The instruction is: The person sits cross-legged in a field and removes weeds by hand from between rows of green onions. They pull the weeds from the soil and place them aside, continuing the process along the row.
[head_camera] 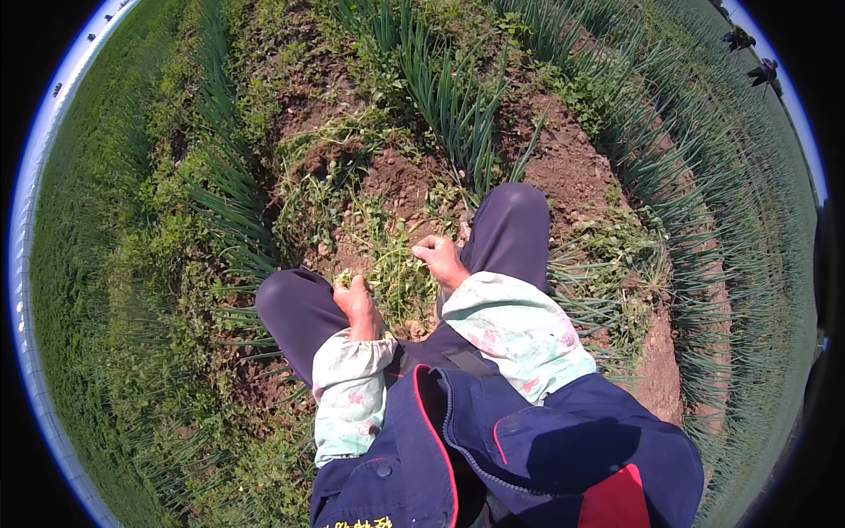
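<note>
Between my knees, my left hand [361, 309] is curled with the thumb up, and a small tuft of green weeds [344, 278] shows at its fingertips. Thumb and forefinger of my right hand [443, 261] are pinched together, near the right knee. A thin pale green weed stem [395, 252] runs leftward from those fingertips. Below and between both hands lies a loose heap of pulled, partly wilted weeds [404, 290] on brown soil. The palms and most of the curled fingers are hidden from above.
A row of green onions [455, 112] stands ahead of my right knee. Another onion row [228, 198] runs along the left, among dense weeds [178, 251]. Wilted weeds [614, 264] lie over onion leaves on the right, beside a bare soil strip [561, 152].
</note>
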`<state>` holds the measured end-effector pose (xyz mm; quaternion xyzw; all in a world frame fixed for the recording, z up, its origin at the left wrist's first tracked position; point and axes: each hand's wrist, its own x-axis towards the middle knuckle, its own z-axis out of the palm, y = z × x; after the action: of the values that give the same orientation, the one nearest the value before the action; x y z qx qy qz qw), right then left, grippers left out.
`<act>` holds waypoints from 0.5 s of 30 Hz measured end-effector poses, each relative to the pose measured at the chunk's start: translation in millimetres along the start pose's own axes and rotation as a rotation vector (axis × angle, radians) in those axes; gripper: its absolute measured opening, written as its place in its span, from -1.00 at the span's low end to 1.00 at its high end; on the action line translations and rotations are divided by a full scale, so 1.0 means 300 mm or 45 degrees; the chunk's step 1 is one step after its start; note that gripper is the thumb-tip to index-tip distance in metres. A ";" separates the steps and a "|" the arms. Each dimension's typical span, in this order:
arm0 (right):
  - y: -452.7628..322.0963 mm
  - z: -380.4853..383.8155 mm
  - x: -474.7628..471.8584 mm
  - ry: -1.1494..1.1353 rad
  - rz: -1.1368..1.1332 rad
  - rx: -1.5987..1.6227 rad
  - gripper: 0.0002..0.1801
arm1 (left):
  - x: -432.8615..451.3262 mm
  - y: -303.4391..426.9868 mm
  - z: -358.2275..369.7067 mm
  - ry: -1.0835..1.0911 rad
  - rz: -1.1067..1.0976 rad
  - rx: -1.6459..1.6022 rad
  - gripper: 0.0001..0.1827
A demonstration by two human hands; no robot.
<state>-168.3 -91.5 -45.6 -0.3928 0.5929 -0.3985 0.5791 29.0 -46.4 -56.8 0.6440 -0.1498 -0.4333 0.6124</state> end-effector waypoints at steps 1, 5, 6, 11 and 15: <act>0.015 -0.003 0.012 0.139 0.053 0.016 -0.86 | 0.009 -0.004 -0.001 0.082 -0.042 -0.089 -0.93; 0.051 -0.012 0.045 0.365 -0.058 0.125 -0.83 | 0.023 0.015 -0.020 0.008 -0.010 -0.240 -0.91; 0.049 -0.012 0.043 0.358 -0.085 0.108 -0.83 | 0.017 0.027 -0.022 -0.061 -0.084 -0.182 -0.91; 0.010 0.019 -0.030 0.006 -0.223 -0.174 -0.74 | -0.070 0.055 0.024 -0.637 -0.343 -0.141 -0.84; -0.015 0.048 -0.074 -0.013 -0.519 -0.596 -0.74 | -0.106 0.040 0.062 -0.778 -0.563 -0.039 -0.79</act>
<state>-153.4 -72.7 -33.3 -0.6284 0.5746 -0.3569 0.3841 0.9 -38.1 -31.6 0.4925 -0.1766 -0.7294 0.4407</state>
